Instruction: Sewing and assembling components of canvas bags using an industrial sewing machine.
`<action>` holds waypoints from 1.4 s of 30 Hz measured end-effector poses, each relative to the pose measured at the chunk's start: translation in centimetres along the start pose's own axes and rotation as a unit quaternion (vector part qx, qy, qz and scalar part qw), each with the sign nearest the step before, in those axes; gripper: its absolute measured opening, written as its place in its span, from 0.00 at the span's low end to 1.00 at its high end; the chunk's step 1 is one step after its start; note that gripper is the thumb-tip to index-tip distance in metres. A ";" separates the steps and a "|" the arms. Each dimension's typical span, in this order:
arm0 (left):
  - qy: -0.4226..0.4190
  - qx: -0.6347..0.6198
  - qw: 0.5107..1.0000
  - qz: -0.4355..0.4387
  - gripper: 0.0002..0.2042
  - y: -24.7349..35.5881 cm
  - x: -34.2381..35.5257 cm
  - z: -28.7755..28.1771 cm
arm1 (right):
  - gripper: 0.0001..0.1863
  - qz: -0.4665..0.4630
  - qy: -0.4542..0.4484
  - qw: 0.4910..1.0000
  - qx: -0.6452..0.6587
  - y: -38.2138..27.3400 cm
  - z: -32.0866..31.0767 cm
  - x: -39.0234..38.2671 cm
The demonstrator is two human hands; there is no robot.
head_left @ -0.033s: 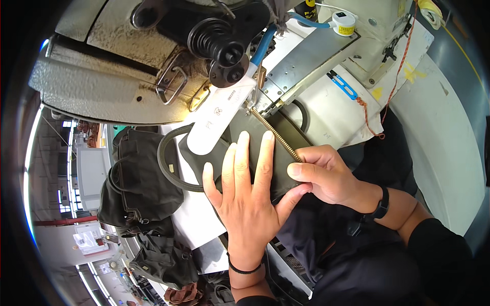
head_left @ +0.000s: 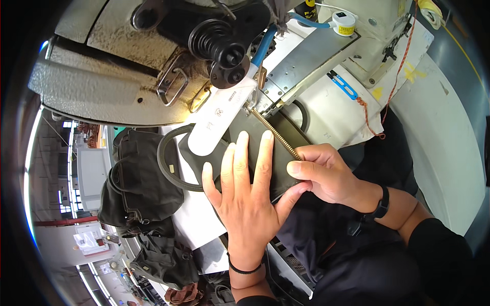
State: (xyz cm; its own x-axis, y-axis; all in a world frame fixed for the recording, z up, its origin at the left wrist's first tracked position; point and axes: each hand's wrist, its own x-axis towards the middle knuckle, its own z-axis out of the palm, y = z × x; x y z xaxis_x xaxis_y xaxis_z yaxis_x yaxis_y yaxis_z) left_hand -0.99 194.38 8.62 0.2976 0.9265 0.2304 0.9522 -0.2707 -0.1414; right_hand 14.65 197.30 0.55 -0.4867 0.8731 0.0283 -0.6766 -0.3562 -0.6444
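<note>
A dark olive bag piece [head_left: 255, 168] lies under the sewing machine's needle area, with a brass-toothed zipper [head_left: 275, 132] running along it from the needle toward my right hand. My left hand [head_left: 250, 199] rests flat on the piece, fingers spread, left of the zipper. At the zipper's near end, my right hand [head_left: 326, 173] pinches the bag piece's edge between thumb and fingers. The tip of my left thumb meets the right hand. A looped bag handle [head_left: 166, 163] curves out on the left. The sewing foot is partly hidden behind a white paddle-shaped plate [head_left: 212, 127].
The sewing machine head [head_left: 117, 66] overhangs the upper left. Blue thread snips [head_left: 342, 85] on an orange cord lie on the right of the bed, below a small round white container [head_left: 343, 23]. Dark bags [head_left: 143, 178] are piled at the left. A metal bed plate [head_left: 306, 61] extends behind the needle.
</note>
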 end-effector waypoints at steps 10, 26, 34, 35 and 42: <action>0.007 -0.009 1.000 0.004 0.41 -0.6 0.5 0.5 | 0.19 -0.010 0.002 1.000 -0.016 0.2 -0.2 0.8; 0.068 -0.045 0.997 0.012 0.36 -1.8 1.8 2.2 | 0.19 -0.005 0.031 0.999 0.021 1.3 -0.7 4.0; 0.175 -0.122 0.976 0.043 0.22 -3.2 2.2 4.0 | 0.17 -0.016 0.025 0.999 -0.012 0.9 -0.3 6.3; 0.175 -0.124 0.976 0.043 0.22 -3.4 2.4 4.2 | 0.17 -0.016 0.029 0.999 -0.036 0.5 -0.1 6.4; 0.189 -0.141 0.971 0.028 0.18 -3.7 2.8 5.0 | 0.17 -0.063 0.092 0.983 -0.144 -0.3 1.0 7.0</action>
State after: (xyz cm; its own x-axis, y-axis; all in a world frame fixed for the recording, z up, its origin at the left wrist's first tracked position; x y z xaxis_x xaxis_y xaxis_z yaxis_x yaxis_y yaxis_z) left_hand -4.03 199.28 5.01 0.3026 0.7604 0.5747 0.8987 -0.4284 0.0936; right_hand 10.88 203.21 1.64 -0.2824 0.9593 0.0000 -0.5281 -0.1554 -0.8348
